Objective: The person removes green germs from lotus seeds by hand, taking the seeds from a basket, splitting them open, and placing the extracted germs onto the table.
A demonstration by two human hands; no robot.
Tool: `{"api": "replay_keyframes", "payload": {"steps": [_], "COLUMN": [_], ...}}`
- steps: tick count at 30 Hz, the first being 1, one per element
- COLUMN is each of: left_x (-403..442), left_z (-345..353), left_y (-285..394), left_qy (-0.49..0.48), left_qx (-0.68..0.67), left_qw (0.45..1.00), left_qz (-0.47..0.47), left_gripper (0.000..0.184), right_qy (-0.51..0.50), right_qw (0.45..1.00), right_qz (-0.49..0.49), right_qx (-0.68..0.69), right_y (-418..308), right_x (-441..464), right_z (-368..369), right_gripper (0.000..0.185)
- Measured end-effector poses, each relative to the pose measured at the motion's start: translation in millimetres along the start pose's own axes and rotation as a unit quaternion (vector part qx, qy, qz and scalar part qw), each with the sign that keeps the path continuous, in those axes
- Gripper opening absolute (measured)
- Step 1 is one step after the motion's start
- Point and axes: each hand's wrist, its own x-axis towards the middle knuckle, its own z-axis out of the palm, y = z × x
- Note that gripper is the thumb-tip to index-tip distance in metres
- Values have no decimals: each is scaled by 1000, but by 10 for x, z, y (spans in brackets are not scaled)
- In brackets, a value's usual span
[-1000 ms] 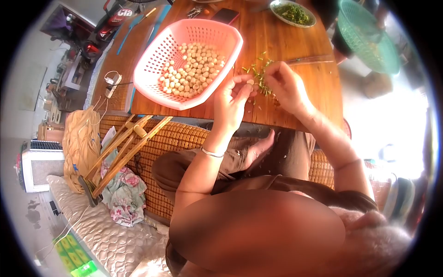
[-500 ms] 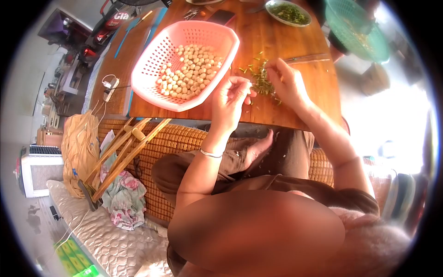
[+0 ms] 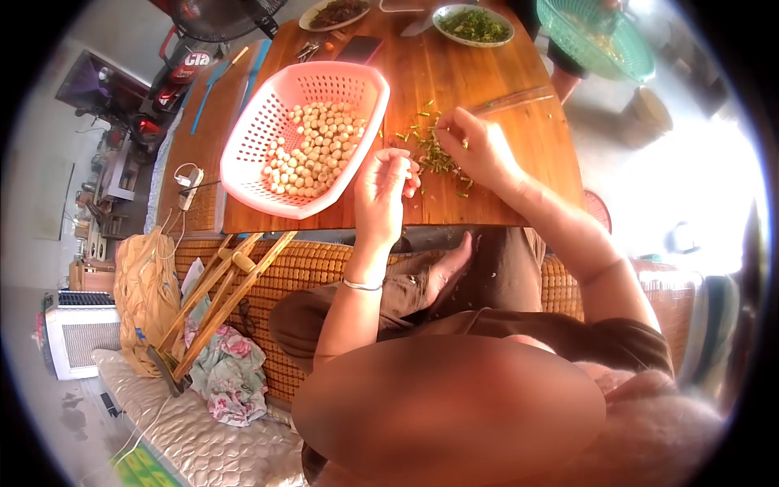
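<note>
In the head view, the only one, the relation that matters is the sideways spread across the middle of the frame: pink basket, left hand, pile of green bits, right hand. The basket sits left of centre on the bench, its long axis slanting from lower left to upper right, with round pale pieces gathered over its floor. Its lower right rim comes just beside the left hand, so that hand is much the nearer to it; the right hand is well apart from it, on the other side of the green bits. The pile lies loose on the wood between and slightly above the two hands, partly hidden by the right hand, which is the closer to it. The left hand is turned palm inward, fingers curled in toward the thumb, and a small pale spot shows at the tips; whether it pinches a piece I cannot tell. The right hand bends down with its fingers drawn together, and its grip is hidden too. Above it, a long narrow tool lies toward the bench's right edge.
</note>
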Motion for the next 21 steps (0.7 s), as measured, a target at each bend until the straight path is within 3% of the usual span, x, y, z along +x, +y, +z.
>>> {"api": "replay_keyframes", "payload": {"steps": [6,11,21], "left_x": [11,-5,-13], "left_z": [-9,-8,-25], "left_y": [-8,4,5], "left_qy": [-15,-16,-35], "left_qx": [3,5,-1], "left_qw": [1000,1000,999], "left_qz": [3,-9,-6], "left_gripper": [19,19,17], "right_qy": [12,-22,-43], "right_qw": [1000,998,999], "right_qz": [-16,33,-6], "right_qx": [-16,58,20], "right_y": [41,55,86], "right_x": [6,-22,-25], "right_z": [-14,-26,-39], "right_gripper": [7,8,7]}}
